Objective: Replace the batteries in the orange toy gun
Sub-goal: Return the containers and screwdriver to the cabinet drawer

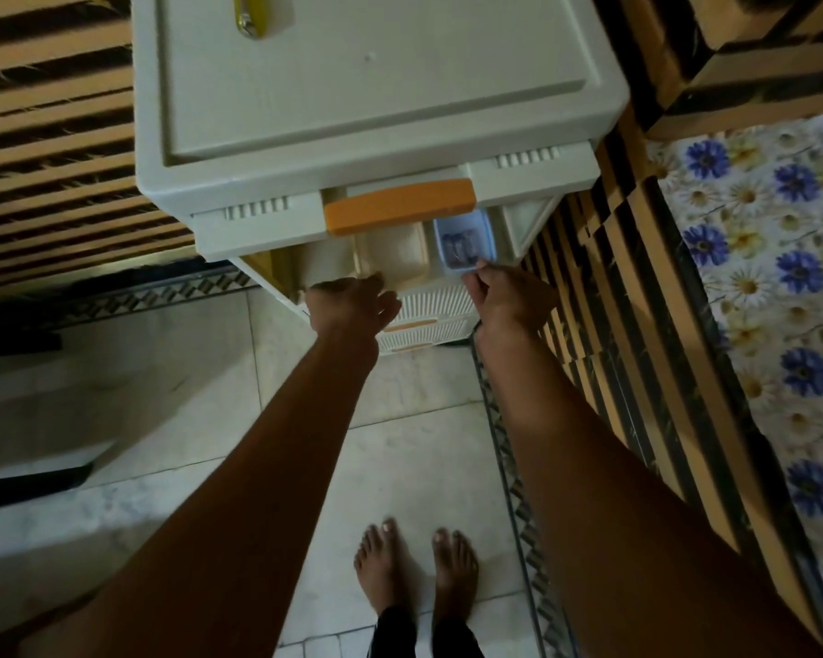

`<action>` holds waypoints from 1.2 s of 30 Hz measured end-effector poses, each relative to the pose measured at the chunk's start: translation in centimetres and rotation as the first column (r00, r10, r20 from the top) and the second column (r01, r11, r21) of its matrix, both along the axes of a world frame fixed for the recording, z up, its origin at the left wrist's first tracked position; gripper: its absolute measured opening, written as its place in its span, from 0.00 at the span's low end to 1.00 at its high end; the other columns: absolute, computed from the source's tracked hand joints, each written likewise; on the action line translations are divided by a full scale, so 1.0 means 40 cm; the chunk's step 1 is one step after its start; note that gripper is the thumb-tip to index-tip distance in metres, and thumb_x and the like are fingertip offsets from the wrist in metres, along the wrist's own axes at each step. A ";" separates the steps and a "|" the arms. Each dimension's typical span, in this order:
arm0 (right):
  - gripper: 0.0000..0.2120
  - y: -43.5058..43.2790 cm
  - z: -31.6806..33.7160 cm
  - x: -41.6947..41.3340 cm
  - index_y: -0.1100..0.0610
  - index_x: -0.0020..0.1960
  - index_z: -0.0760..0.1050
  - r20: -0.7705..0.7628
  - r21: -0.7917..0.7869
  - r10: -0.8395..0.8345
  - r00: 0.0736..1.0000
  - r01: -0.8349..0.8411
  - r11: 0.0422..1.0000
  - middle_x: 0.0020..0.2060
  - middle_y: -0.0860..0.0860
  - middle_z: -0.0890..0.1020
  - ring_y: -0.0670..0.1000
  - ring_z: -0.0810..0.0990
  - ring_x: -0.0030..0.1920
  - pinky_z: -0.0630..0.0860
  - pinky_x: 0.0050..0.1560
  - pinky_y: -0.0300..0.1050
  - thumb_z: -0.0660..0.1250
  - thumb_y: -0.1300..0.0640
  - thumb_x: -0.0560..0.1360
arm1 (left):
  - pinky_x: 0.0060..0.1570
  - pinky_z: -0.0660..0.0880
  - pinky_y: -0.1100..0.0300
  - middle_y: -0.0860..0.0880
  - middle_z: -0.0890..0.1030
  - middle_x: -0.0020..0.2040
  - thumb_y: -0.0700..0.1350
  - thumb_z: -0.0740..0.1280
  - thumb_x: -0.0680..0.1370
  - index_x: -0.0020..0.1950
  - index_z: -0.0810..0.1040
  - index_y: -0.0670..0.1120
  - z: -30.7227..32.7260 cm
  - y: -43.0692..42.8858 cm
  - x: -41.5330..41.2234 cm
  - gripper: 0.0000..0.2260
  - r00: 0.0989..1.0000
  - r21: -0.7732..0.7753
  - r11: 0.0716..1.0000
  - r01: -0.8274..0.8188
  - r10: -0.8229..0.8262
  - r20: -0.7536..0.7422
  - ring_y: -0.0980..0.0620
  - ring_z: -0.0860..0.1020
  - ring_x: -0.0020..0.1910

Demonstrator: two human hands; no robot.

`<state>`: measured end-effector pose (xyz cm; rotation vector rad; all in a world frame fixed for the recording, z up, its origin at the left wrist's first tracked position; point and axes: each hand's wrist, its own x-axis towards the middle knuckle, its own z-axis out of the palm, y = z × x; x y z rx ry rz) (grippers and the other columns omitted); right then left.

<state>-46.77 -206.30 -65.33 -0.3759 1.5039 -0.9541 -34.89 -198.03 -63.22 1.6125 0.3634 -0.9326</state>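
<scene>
A cream plastic drawer cabinet (381, 87) stands in front of me. Its second drawer (333, 273) is pulled out below the top drawer's orange handle (400, 206). My left hand (352, 303) grips the open drawer's front edge. Inside at the right sits a small pale blue tray (488, 235) holding several batteries (459, 249). My right hand (504, 301) pinches the near rim of that tray. A cream box (390, 254) lies in the drawer's middle. The orange toy gun is not in view.
A yellow object (250, 14) lies on the cabinet top at the far edge. A bed with a blue-flowered sheet (770, 277) and a striped wooden frame (637, 325) runs along the right. My bare feet (414, 567) stand on the tiled floor (162, 420).
</scene>
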 end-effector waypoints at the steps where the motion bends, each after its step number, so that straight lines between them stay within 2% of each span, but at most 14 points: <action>1: 0.07 -0.004 0.000 0.005 0.66 0.39 0.80 0.006 0.001 -0.011 1.000 0.011 1.000 0.47 0.68 0.85 0.56 0.85 0.34 0.80 0.29 0.38 0.77 0.73 0.70 | 0.44 0.86 0.45 0.34 0.83 0.51 0.31 0.75 0.74 0.51 0.77 0.35 0.005 -0.005 -0.001 0.10 0.999 -0.010 0.999 -0.042 0.042 -0.013 0.37 0.87 0.44; 3: 0.08 -0.009 0.000 0.017 0.64 0.38 0.80 -0.012 -0.006 -0.026 1.000 0.026 1.000 0.46 0.66 0.85 0.58 0.87 0.36 0.82 0.31 0.39 0.78 0.70 0.70 | 0.46 0.86 0.47 0.36 0.83 0.46 0.31 0.75 0.75 0.43 0.74 0.38 0.012 -0.015 -0.004 0.10 0.996 0.000 0.996 -0.085 0.085 -0.002 0.38 0.86 0.43; 5: 0.08 -0.013 -0.001 0.026 0.63 0.40 0.80 -0.016 -0.001 -0.042 0.999 0.042 0.999 0.46 0.65 0.85 0.60 0.88 0.38 0.83 0.32 0.41 0.79 0.69 0.70 | 0.46 0.85 0.49 0.38 0.81 0.42 0.32 0.75 0.76 0.41 0.73 0.39 0.013 -0.024 -0.008 0.12 0.995 -0.005 0.995 -0.101 0.102 0.017 0.41 0.85 0.42; 10: 0.08 -0.018 -0.010 0.037 0.64 0.43 0.81 0.055 0.015 -0.098 0.994 0.097 0.995 0.46 0.63 0.85 0.56 0.87 0.34 0.81 0.31 0.39 0.80 0.69 0.69 | 0.45 0.86 0.51 0.40 0.81 0.42 0.34 0.74 0.77 0.46 0.75 0.38 0.008 -0.046 -0.014 0.08 0.990 -0.044 0.989 -0.141 0.140 -0.028 0.44 0.85 0.37; 13: 0.09 -0.022 -0.018 0.039 0.67 0.47 0.82 0.047 0.011 -0.090 0.995 0.090 0.996 0.47 0.64 0.86 0.55 0.87 0.33 0.78 0.28 0.36 0.79 0.69 0.69 | 0.42 0.86 0.52 0.38 0.82 0.49 0.35 0.75 0.76 0.51 0.74 0.39 -0.005 -0.060 -0.011 0.10 0.990 -0.048 0.988 -0.144 0.144 -0.007 0.44 0.86 0.37; 17: 0.08 -0.027 -0.025 0.036 0.62 0.39 0.80 0.070 -0.024 -0.086 0.994 0.088 0.996 0.52 0.66 0.85 0.63 0.87 0.46 0.80 0.30 0.38 0.77 0.71 0.69 | 0.46 0.86 0.48 0.38 0.81 0.49 0.34 0.75 0.77 0.48 0.72 0.41 -0.004 -0.069 -0.009 0.11 0.991 -0.050 0.990 -0.130 0.130 0.008 0.44 0.86 0.37; 19: 0.09 -0.026 -0.027 0.030 0.62 0.38 0.80 0.084 -0.038 -0.091 0.992 0.094 0.995 0.52 0.66 0.85 0.65 0.87 0.48 0.81 0.31 0.39 0.77 0.72 0.70 | 0.46 0.86 0.48 0.39 0.80 0.48 0.34 0.74 0.77 0.47 0.73 0.40 -0.001 -0.068 -0.011 0.10 0.993 -0.053 0.991 -0.119 0.120 0.013 0.44 0.85 0.38; 21: 0.06 -0.020 -0.026 0.024 0.65 0.42 0.81 0.090 -0.036 -0.081 0.993 0.084 0.996 0.53 0.66 0.85 0.63 0.87 0.48 0.81 0.31 0.38 0.77 0.71 0.70 | 0.46 0.86 0.49 0.39 0.82 0.46 0.36 0.74 0.77 0.46 0.75 0.39 -0.007 -0.060 -0.014 0.08 0.996 -0.034 0.996 -0.083 0.085 0.040 0.45 0.85 0.39; 23: 0.08 -0.011 -0.025 0.013 0.66 0.47 0.82 0.046 -0.046 -0.054 0.997 0.057 0.997 0.51 0.64 0.85 0.58 0.88 0.43 0.81 0.33 0.39 0.78 0.69 0.70 | 0.45 0.86 0.52 0.40 0.83 0.49 0.40 0.76 0.77 0.54 0.78 0.37 -0.008 -0.045 -0.023 0.11 0.995 -0.010 0.999 -0.047 0.048 0.082 0.47 0.85 0.40; 25: 0.06 0.007 -0.018 0.001 0.63 0.44 0.82 -0.052 -0.094 0.013 0.999 -0.018 0.995 0.45 0.61 0.87 0.53 0.86 0.36 0.81 0.34 0.44 0.78 0.67 0.71 | 0.45 0.85 0.53 0.43 0.84 0.48 0.43 0.76 0.77 0.60 0.78 0.41 0.000 -0.021 -0.036 0.15 0.989 0.055 0.998 -0.003 -0.005 0.145 0.49 0.86 0.41; 29: 0.08 0.063 0.045 -0.038 0.53 0.40 0.82 -0.250 -0.215 0.102 0.963 -0.158 0.964 0.41 0.54 0.87 0.57 0.88 0.44 0.84 0.51 0.64 0.77 0.64 0.71 | 0.53 0.84 0.48 0.45 0.86 0.48 0.45 0.76 0.76 0.55 0.81 0.46 0.069 0.052 -0.076 0.10 0.940 0.094 0.993 0.077 -0.104 0.325 0.47 0.86 0.47; 31: 0.07 0.100 0.103 -0.057 0.53 0.43 0.83 -0.300 -0.293 0.148 0.942 -0.238 0.926 0.43 0.53 0.87 0.55 0.87 0.46 0.84 0.52 0.62 0.76 0.64 0.72 | 0.55 0.83 0.44 0.50 0.86 0.46 0.40 0.75 0.75 0.50 0.83 0.47 0.119 0.097 -0.090 0.05 0.882 0.080 0.983 0.166 -0.185 0.434 0.48 0.86 0.48; 33: 0.05 0.135 0.178 -0.074 0.57 0.48 0.83 -0.346 -0.389 0.181 0.920 -0.316 0.865 0.44 0.53 0.87 0.54 0.87 0.47 0.85 0.52 0.58 0.74 0.65 0.74 | 0.52 0.84 0.45 0.50 0.86 0.43 0.36 0.72 0.76 0.46 0.84 0.47 0.182 0.141 -0.095 0.06 0.821 0.063 0.963 0.261 -0.256 0.511 0.50 0.86 0.45; 36: 0.05 0.170 0.299 -0.083 0.59 0.51 0.83 -0.406 -0.519 0.189 0.894 -0.395 0.758 0.45 0.52 0.86 0.50 0.86 0.46 0.84 0.49 0.50 0.73 0.64 0.76 | 0.44 0.84 0.53 0.46 0.86 0.43 0.37 0.72 0.78 0.47 0.83 0.44 0.306 0.188 -0.100 0.02 0.733 0.018 0.933 0.359 -0.294 0.614 0.49 0.87 0.42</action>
